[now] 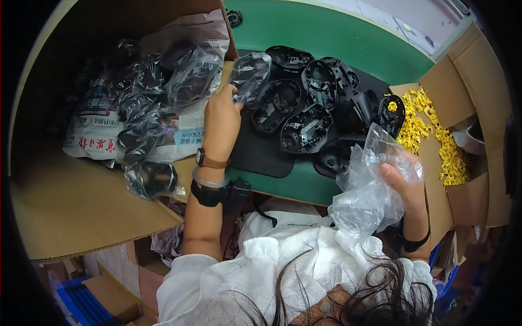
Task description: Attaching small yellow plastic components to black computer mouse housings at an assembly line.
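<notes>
My left hand pinches a black plastic shell in a clear bag beside the edge of the large carton. The shell looks like a computer mouse housing. In my right hand are crumpled clear plastic bags, gathered in front of my chest; whether anything is inside them I cannot tell. Between my hands, several bare black mouse shells lie with their inner sides up on a black mat. One shell on the right has a small yellow piece on it.
A large open carton at the left holds several bagged black shells over newspaper. Many small yellow plastic parts lie on cardboard at the right, near another open carton. A green worktop runs behind the mat.
</notes>
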A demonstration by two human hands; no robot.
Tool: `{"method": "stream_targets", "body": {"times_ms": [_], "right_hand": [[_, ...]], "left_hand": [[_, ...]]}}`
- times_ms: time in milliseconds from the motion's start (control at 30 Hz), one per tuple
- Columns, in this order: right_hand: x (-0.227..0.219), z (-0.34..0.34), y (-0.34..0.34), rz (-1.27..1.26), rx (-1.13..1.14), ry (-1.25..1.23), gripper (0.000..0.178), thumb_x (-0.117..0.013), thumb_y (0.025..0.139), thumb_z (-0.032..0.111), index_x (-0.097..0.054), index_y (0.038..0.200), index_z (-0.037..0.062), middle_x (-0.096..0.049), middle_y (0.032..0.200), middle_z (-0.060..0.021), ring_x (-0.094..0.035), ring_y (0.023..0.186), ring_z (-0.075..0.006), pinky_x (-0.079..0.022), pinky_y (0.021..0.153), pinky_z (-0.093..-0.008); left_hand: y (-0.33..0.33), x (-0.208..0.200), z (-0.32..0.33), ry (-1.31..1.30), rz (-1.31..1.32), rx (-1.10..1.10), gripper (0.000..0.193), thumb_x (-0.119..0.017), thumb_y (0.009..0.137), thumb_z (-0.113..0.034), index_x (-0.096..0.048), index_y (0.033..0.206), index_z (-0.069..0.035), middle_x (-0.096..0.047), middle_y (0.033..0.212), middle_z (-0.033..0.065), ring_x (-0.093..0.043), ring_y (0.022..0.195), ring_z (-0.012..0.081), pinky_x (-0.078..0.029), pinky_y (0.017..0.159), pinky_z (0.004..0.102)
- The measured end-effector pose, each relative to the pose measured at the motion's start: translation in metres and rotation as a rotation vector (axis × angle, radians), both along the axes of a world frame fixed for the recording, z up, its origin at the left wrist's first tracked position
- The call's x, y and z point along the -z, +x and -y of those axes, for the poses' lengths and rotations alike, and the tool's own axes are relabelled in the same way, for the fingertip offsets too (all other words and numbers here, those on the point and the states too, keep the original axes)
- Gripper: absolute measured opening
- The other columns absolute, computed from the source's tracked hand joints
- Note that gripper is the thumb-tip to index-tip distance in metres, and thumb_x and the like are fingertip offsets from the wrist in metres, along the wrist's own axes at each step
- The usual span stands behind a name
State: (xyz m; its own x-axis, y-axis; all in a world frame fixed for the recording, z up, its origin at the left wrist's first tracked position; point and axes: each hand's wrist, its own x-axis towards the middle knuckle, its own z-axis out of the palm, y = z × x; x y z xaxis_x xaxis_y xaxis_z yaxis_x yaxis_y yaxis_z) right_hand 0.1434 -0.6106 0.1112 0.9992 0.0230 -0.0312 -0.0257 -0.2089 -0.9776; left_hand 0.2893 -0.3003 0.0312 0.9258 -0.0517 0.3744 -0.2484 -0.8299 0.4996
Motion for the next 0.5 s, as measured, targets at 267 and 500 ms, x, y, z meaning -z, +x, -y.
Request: {"method": "stream_targets", "body": {"times_ms": [267, 500], "right_hand": [[0.002, -0.006, 0.002, 0.058, -0.013, -0.064, 0.026, -0.068, 0.079, 0.022, -0.053, 0.090, 0.0050, -0.049, 0.072, 0.0044, -0.043, 0.066, -0.0042, -0.035, 0.059, -0.0201], [-0.011, -0.048, 0.071, 0.152, -0.310, -0.128, 0.081, -0.072, 0.075, 0.025, -0.029, 0.140, 0.0042, -0.055, 0.110, -0.0085, -0.052, 0.094, -0.0125, -0.042, 0.083, -0.0253]], "left_hand": [[-0.007, -0.043, 0.024, -0.237, 0.124, -0.027, 0.022, -0.065, 0.075, -0.004, -0.061, 0.096, -0.003, -0.064, 0.078, 0.0174, -0.062, 0.075, 0.0341, -0.047, 0.067, 0.0393], [-0.032, -0.066, 0.061, -0.472, 0.138, 0.315, 0.020, -0.064, 0.074, -0.004, -0.061, 0.094, -0.001, -0.063, 0.076, 0.0154, -0.063, 0.067, 0.0276, -0.048, 0.062, 0.0335]]}}
